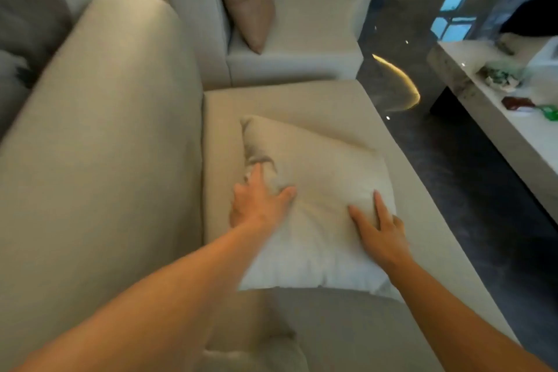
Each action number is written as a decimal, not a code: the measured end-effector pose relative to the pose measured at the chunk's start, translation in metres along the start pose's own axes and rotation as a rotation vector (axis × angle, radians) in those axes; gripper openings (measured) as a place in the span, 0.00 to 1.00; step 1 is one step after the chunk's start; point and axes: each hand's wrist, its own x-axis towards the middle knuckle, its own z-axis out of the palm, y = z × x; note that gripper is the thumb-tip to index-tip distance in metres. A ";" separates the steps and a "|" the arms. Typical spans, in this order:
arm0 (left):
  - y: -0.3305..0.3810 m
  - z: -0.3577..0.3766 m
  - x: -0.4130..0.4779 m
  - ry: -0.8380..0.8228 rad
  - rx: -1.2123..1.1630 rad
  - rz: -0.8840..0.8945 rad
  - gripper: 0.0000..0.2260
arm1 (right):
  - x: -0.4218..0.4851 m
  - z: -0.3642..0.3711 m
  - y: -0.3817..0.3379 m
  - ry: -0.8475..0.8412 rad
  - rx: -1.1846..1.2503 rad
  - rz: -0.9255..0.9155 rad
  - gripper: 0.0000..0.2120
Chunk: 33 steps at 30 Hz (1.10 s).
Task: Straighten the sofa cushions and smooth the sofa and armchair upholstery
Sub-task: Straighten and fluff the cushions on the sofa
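Both hands lie flat, fingers spread, gripping nothing: the left hand (259, 204) on the white cushion's (320, 214) creased edge, the right hand (382, 231) near its right side. The cushion lies flat on the sofa seat (302, 100), apparently off-square; blur obscures detail. Uneven pressing could slide it toward the dark floor (471, 190).

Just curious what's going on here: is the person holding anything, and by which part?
Nothing is gripped. Both hands lie open on the white cushion: the left hand near its left edge, the right hand near its right edge.
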 end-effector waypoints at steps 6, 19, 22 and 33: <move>0.082 -0.088 0.016 0.234 0.413 0.277 0.33 | 0.004 0.020 -0.089 -0.083 0.359 0.003 0.35; -0.021 -0.186 0.002 0.138 0.508 0.307 0.35 | -0.066 0.121 -0.212 -0.293 0.392 -0.109 0.32; -0.025 -0.191 -0.015 0.081 0.494 0.315 0.33 | -0.095 0.102 -0.218 -0.319 0.370 -0.130 0.30; -0.128 -0.219 -0.226 0.125 0.822 0.218 0.16 | -0.279 -0.024 -0.085 -0.383 -0.355 -0.320 0.20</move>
